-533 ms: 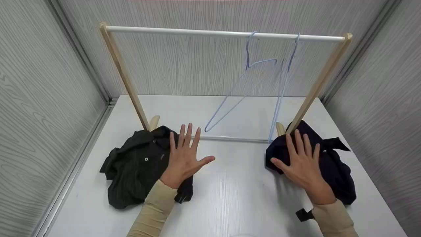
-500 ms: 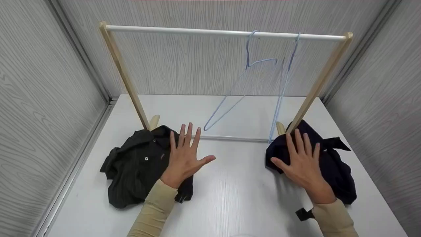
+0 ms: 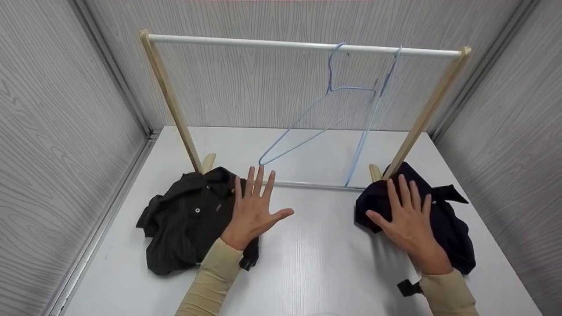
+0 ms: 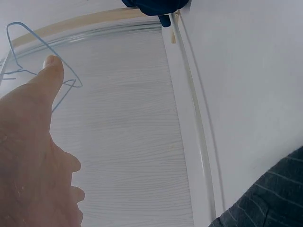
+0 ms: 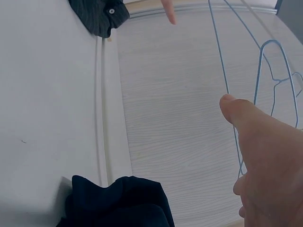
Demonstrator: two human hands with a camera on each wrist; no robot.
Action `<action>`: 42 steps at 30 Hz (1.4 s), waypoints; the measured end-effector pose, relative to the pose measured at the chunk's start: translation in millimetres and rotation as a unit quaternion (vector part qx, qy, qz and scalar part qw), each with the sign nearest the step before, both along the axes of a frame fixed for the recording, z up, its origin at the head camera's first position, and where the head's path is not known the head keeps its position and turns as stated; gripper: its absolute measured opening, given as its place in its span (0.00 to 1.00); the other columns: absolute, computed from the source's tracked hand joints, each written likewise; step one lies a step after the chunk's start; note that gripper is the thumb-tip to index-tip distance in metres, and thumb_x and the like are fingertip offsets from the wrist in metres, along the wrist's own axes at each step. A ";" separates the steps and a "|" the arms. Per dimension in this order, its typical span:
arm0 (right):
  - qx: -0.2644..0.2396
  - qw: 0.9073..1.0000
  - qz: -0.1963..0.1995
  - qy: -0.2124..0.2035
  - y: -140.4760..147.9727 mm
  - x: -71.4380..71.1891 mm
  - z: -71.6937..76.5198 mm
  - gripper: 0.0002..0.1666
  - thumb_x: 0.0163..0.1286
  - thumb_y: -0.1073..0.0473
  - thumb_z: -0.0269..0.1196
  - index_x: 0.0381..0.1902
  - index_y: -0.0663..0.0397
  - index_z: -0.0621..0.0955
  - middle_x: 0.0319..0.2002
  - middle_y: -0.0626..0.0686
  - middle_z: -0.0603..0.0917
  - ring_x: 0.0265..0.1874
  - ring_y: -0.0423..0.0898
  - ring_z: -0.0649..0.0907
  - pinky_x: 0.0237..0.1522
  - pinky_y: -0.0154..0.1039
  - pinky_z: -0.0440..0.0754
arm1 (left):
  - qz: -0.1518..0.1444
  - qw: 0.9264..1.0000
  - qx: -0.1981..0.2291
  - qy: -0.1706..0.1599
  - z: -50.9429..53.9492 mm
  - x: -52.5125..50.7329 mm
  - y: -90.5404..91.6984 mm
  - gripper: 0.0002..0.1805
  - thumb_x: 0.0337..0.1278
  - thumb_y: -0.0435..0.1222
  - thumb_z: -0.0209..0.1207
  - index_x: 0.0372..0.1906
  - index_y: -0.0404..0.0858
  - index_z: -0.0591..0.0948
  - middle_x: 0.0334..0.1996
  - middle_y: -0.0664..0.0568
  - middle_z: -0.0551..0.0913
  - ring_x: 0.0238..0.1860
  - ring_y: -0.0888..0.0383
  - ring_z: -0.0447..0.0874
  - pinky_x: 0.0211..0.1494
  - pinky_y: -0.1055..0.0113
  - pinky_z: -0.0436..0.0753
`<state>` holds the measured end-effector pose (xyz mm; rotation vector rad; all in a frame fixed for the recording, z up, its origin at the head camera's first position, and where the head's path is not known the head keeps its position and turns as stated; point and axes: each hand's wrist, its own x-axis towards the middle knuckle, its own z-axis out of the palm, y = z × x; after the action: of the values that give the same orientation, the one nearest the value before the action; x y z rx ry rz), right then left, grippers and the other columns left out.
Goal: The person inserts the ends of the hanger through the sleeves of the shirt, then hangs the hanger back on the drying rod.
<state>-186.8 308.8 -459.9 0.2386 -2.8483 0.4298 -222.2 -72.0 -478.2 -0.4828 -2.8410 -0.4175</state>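
Observation:
My left hand is spread with straight fingers over the right side of a dark, crumpled button-up shirt. My right hand, also spread, is over a bundled navy garment. Neither hand grips anything; whether they touch the cloth cannot be told. A light blue wire hanger hangs beyond and between the hands, and a second blue hanger hangs to its right, seen nearly edge-on. In the right wrist view, the right thumb appears in front of hanger wire without gripping it.
A clothes rack with a white top bar and wooden legs stands at the back of the white table. Its lower rail runs behind the hands. Grey wood-grain walls enclose the sides and back.
The head view has shifted slightly. Both hands appear a little farther right, still spread. The hangers have turned on the bar, with their lower ends now farther left.

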 end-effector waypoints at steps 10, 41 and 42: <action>0.006 1.000 -0.025 -0.010 18.7 8.1 -5.2 0.57 0.67 0.29 0.57 0.80 0.52 0.48 0.80 0.61 0.41 0.78 0.65 0.42 0.69 0.75 0.36 | -0.049 0.998 0.012 -0.029 -10.7 -2.1 42.3 0.59 0.52 0.76 0.46 0.80 0.46 0.46 0.81 0.45 0.40 0.81 0.44 0.33 0.77 0.36 0.38; -0.118 0.965 -0.180 -0.151 111.9 16.4 -64.4 0.64 0.68 0.25 0.50 0.79 0.61 0.37 0.76 0.74 0.35 0.73 0.79 0.42 0.61 0.82 0.38 | -0.189 0.945 0.183 -0.195 -29.4 -35.7 218.4 0.44 0.67 0.59 0.53 0.80 0.52 0.47 0.78 0.43 0.52 0.78 0.48 0.54 0.73 0.56 0.68; -0.121 0.962 -0.183 -0.161 112.7 16.4 -68.0 0.64 0.67 0.24 0.50 0.79 0.61 0.37 0.76 0.75 0.36 0.72 0.79 0.42 0.61 0.82 0.39 | -0.190 0.942 0.183 -0.206 -30.3 -35.9 222.7 0.45 0.67 0.58 0.54 0.80 0.53 0.47 0.78 0.43 0.52 0.77 0.48 0.55 0.73 0.57 0.68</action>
<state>-170.5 421.5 -527.9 -0.4356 -3.0096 0.7887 -258.1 150.7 -508.5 -0.9632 -2.9311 -1.2234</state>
